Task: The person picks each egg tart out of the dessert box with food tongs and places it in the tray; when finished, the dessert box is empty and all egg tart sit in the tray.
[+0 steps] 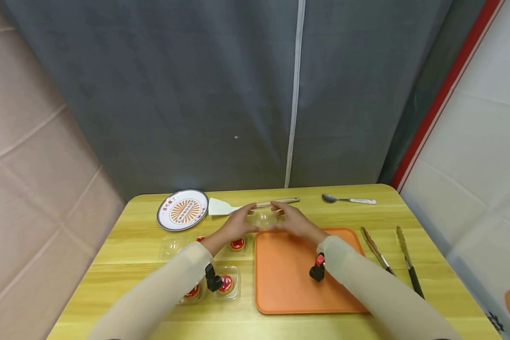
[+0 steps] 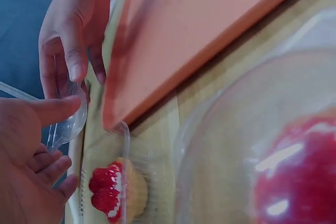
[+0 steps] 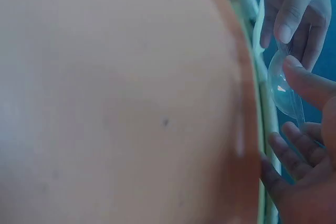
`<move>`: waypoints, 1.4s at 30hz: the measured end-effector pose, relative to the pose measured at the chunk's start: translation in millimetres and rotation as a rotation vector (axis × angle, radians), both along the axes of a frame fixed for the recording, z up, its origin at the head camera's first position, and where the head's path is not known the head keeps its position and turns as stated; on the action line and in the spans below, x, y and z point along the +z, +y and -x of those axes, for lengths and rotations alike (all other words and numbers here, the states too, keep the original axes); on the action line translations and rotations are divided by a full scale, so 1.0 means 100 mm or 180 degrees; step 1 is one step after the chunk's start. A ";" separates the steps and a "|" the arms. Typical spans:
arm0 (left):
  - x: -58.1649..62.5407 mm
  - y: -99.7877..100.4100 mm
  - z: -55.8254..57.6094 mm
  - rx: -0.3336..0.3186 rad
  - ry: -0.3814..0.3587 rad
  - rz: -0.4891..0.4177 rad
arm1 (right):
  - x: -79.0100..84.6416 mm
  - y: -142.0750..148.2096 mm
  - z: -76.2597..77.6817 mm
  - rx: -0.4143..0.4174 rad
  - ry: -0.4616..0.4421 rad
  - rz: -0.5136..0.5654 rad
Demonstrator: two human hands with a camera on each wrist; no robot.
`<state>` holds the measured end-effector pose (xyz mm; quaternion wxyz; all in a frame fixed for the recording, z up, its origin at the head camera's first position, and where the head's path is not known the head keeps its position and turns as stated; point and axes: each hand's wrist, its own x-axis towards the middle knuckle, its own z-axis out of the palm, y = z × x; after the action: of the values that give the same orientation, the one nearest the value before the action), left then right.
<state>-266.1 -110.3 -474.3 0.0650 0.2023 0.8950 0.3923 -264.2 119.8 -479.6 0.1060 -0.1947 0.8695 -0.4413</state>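
Head: From afar, I watch left hand (image 1: 238, 224) and right hand (image 1: 296, 222) pinch a clear domed lid (image 1: 264, 218) just past the orange tray (image 1: 297, 288) | Left wrist: both thumbs touch it, near a boxed strawberry tart (image 2: 111, 190) | Right wrist: right fingers (image 3: 295, 153) spread below the thumb.

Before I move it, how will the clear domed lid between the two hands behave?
The clear domed lid is probably light, because it looks thin and see-through. Its thin edge suggests it may bend if squeezed. On its rounded side, it could rock.
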 end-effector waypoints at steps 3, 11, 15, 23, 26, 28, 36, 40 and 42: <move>-0.05 0.05 0.08 -0.0008 0.0005 0.0144 | -0.04 0.03 0.05 -0.0045 -0.0032 -0.0132; -0.09 0.10 0.18 -0.0013 -0.0021 0.0410 | -0.05 0.03 0.12 -0.0073 -0.0095 -0.0277; -0.08 0.10 0.17 0.0023 -0.0082 0.0361 | -0.06 0.02 0.14 -0.0075 -0.0146 -0.0287; -0.06 0.05 0.15 0.0141 -0.0160 0.0269 | -0.02 0.03 0.14 -0.0038 -0.0162 -0.0359; 0.00 -0.02 0.12 0.0201 -0.0139 0.0284 | -0.03 0.05 0.14 -0.0047 -0.0116 -0.0367; 0.04 -0.09 0.09 0.0193 -0.0049 0.0327 | -0.03 0.08 0.12 -0.0046 -0.0052 -0.0386; 0.28 -0.49 -0.28 0.0039 0.0222 0.0514 | 0.02 0.12 -0.02 -0.0081 0.0285 -0.0472; 0.37 -0.72 -0.59 -0.0062 0.0240 0.0478 | 0.07 0.07 -0.15 -0.0101 0.0497 -0.0530; 0.39 -0.83 -0.75 -0.0083 0.0214 0.0459 | 0.10 0.03 -0.22 -0.0066 0.0585 -0.0527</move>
<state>-190.9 -193.0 -435.2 0.0544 0.2218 0.9199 0.3189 -241.7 122.6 -470.0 0.0371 -0.2159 0.9110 -0.3493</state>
